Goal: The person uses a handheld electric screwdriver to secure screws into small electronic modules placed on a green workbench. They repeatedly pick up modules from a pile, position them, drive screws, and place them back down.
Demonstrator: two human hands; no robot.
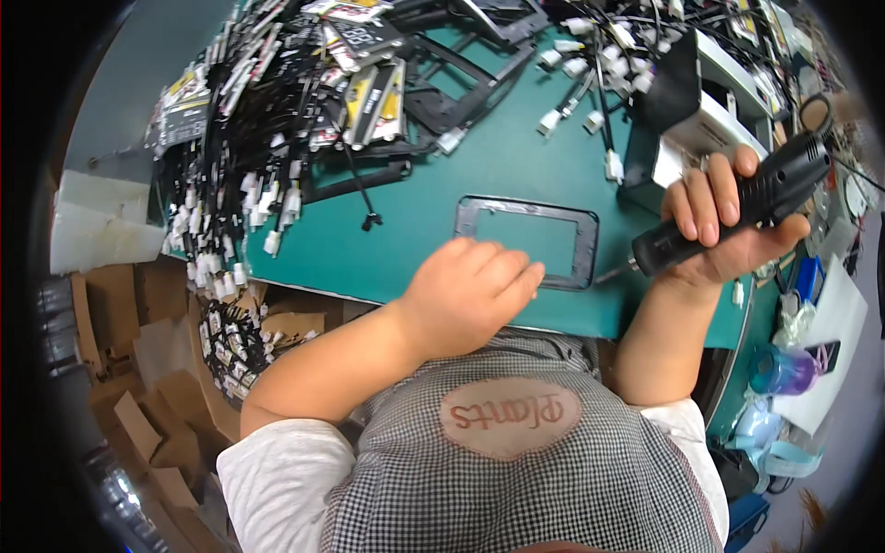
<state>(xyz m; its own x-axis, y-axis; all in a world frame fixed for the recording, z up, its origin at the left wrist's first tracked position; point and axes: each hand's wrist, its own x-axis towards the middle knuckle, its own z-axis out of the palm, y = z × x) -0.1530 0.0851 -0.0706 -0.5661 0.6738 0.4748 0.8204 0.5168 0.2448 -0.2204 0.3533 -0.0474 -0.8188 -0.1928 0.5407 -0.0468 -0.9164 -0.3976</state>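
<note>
My right hand (714,221) is wrapped round a black electric screwdriver (765,189), whose thin bit slants down to the left. The tip of that bit is beside the lower right corner of a black rectangular plastic frame (587,241) on the table. A large opening in the frame shows the green surface beneath. My left hand (475,290) is closed, fingers curled in, over the frame's lower left part. It covers that corner, and whatever its fingertips pinch is hidden.
On the green table (387,263), a heap of black cables with white connectors (249,184) lies left, beside thin display panels (373,106) and more black frames (461,83). Further connectors (553,120) lie at the back. A black box (664,101) stands right. Cardboard boxes (171,415) sit lower left.
</note>
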